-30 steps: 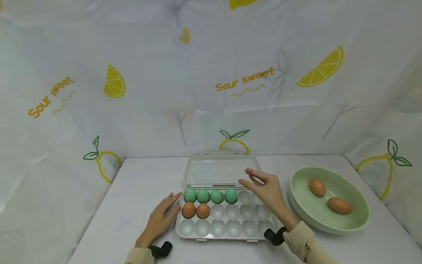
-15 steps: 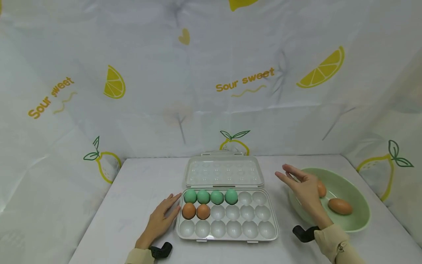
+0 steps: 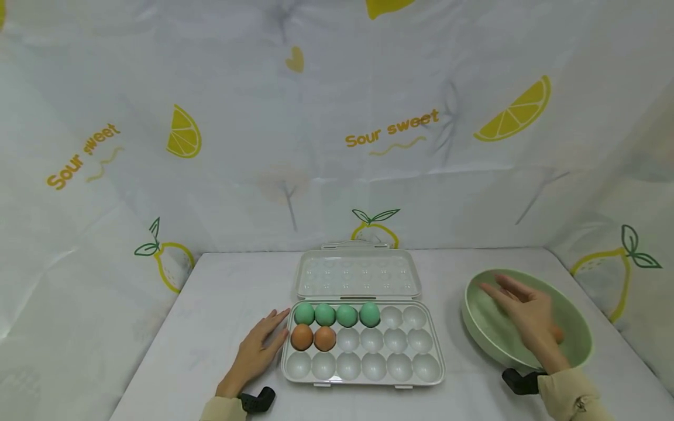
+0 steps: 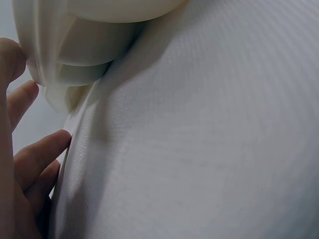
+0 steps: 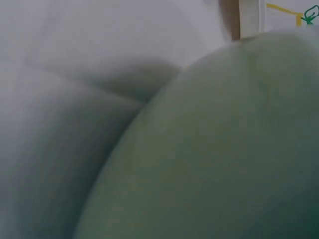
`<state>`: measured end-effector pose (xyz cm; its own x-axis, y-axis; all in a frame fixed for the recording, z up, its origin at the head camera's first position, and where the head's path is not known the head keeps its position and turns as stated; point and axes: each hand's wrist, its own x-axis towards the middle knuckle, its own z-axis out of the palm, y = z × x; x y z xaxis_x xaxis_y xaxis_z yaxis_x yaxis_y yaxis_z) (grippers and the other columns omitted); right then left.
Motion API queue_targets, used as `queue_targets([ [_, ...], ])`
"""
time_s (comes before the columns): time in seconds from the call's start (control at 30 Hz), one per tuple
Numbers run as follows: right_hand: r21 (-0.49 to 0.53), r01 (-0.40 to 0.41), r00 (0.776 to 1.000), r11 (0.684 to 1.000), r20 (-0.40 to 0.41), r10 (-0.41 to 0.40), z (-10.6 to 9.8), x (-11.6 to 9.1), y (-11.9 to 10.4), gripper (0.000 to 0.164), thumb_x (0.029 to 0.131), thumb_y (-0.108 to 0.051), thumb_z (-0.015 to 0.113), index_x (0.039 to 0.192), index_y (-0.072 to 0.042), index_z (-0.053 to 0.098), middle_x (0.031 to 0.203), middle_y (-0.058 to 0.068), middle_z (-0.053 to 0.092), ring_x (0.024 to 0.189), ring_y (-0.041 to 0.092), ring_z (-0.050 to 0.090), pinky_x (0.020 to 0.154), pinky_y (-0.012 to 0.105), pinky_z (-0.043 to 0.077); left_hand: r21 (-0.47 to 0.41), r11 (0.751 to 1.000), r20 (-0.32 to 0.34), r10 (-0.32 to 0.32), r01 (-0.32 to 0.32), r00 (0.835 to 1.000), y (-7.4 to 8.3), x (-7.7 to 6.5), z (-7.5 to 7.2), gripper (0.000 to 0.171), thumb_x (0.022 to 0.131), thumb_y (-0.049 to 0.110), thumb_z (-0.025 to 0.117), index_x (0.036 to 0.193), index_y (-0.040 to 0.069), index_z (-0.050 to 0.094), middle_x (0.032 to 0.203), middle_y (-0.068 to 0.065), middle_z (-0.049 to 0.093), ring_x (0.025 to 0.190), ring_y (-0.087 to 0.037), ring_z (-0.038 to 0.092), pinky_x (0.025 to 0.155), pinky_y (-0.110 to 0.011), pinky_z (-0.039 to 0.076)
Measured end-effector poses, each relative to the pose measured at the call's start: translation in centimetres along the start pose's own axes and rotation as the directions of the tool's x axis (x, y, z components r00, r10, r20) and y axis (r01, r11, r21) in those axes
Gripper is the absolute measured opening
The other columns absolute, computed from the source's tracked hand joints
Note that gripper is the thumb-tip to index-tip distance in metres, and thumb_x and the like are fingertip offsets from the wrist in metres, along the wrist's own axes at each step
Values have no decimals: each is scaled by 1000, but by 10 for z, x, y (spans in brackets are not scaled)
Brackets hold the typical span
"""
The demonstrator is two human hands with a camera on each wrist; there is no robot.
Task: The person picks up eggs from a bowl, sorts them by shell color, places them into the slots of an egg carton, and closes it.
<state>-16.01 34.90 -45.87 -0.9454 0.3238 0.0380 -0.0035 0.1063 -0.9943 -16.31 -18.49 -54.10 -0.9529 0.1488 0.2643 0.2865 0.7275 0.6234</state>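
Observation:
My left hand rests on the table with fingers spread, its fingertips at the left edge of the white egg tray. In the left wrist view, fingers lie beside the tray's side. The tray holds several green eggs in its back row and two brown eggs at the left of its middle row. Over the green bowl hovers my right hand, blurred, thumb and fingers apart. Part of a brown egg shows beside it; the bowl's other egg is hidden.
The tray's clear lid lies folded back behind it. A white cloth wall with lemon prints stands behind the table. The bowl's green side fills much of the right wrist view.
From above the tray's right end, my right hand has moved right to over the bowl, covering one egg. The left hand, tray and its eggs have stayed put.

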Motion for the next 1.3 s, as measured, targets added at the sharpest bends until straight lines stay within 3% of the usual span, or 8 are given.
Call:
queue_targets([
  [0.1, -184, -86, 996, 979, -29, 82, -9, 0, 3, 63, 92, -34, 78, 145, -8, 57, 96, -43, 65, 90, -25, 59, 102, 8, 49, -2, 1000, -3, 2, -2, 1000, 0, 0, 1, 44, 99, 29, 67, 142, 24, 62, 146, -10, 62, 142, -37, 52, 120, -58, 39],
  [0.27, -349, -154, 988, 925, -74, 136, -15, 2, 4, 76, 88, -56, 75, 149, -16, 54, 87, -48, 61, 101, -28, 45, 132, 59, 9, -8, 1000, -10, 7, -7, 1000, 0, 0, 2, 44, 99, 28, 67, 142, 23, 63, 146, -10, 62, 142, -37, 52, 120, -57, 39],
  [0.43, -408, -156, 985, 900, -127, 114, -17, 2, 5, 77, 88, -54, 76, 148, -11, 54, 87, -48, 60, 105, -24, 44, 126, 25, 33, -3, 1000, -15, 14, -14, 1000, -1, -1, 2, 43, 98, 28, 67, 141, 23, 63, 145, -10, 63, 141, -37, 53, 120, -57, 40],
  [0.6, -530, -142, 977, 836, -211, 31, -15, 7, 9, 65, 86, -46, 81, 137, -9, 64, 118, -21, 70, 94, -23, 49, 74, -4, 36, 0, 1000, -17, 18, -18, 1000, -1, 0, 2, 44, 98, 28, 67, 142, 24, 63, 145, -10, 63, 141, -38, 53, 120, -57, 40],
  [0.73, -615, -145, 978, 775, -206, 19, -14, 9, 12, 60, 88, -41, 79, 135, -7, 65, 135, 13, 63, 122, 17, 64, 76, 8, 41, 4, 1000, -14, 22, -22, 1000, -2, 0, 1, 44, 98, 28, 67, 142, 24, 63, 145, -10, 63, 141, -38, 53, 120, -57, 39],
  [0.9, -672, -101, 994, 734, -97, 48, -15, 8, 16, 70, 91, -45, 75, 143, -3, 56, 141, 23, 56, 133, 51, 52, 87, 51, 43, 3, 1000, -6, 10, -10, 1000, 0, 0, 0, 44, 99, 30, 67, 142, 25, 63, 146, -11, 63, 141, -38, 53, 120, -58, 40],
  [1.1, -689, 22, 1000, 724, 4, -27, -13, 9, 21, 71, 86, -40, 82, 137, 5, 60, 136, 25, 60, 124, 44, 60, 80, 17, 40, 12, 1000, 10, -13, 12, 1000, 1, 0, 0, 44, 99, 33, 66, 143, 26, 62, 147, -10, 62, 142, -37, 53, 120, -58, 40],
  [1.3, -650, 92, 995, 755, 98, -37, -9, 10, 21, 74, 82, -36, 87, 134, 9, 61, 134, 28, 61, 98, -10, 60, 73, 2, 37, -1, 1000, 12, -24, 24, 1000, -1, 0, 0, 44, 99, 33, 66, 143, 26, 62, 148, -11, 61, 143, -37, 51, 121, -59, 38],
])
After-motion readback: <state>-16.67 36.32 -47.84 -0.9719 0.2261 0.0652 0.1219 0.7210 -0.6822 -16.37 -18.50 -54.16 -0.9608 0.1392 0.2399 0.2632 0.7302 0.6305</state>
